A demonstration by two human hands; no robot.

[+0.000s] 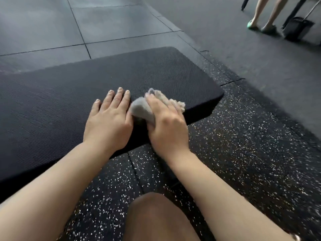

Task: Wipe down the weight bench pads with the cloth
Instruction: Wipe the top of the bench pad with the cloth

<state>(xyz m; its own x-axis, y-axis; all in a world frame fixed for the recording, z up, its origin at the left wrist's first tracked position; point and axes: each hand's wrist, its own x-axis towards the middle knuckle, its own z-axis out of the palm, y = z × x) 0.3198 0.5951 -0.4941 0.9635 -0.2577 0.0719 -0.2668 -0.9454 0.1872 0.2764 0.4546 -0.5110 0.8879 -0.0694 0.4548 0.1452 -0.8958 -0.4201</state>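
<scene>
Wiping is judged to be the step in hand. A crumpled grey cloth is gripped in the right hand, whose fingers are curled over and round it, and it is pressed onto the black, finely ribbed pad of the weight bench close to the pad's near edge and toward its rounded right end. The left hand is laid flat on the pad just beside the cloth, on its left, with fingers straight and slightly spread and nothing held; it appears to be used for bracing. The two hands are nearly touching at the cloth.

Beyond the cloth, the far side of the pad and the long stretch running off to the left are seen bare; whether they are wet or already wiped cannot be told from the surface. A black rubber floor flecked with white lies below the pad's near edge, and a knee is seen beneath the forearms. Far beyond the pad's right end, another person's lower legs and a dark dustpan are visible.

For the next move, steady downward pressure and a sweep of the cloth across the pad are judged to be needed, with the left hand lifted or shifted out of the cloth's path.
</scene>
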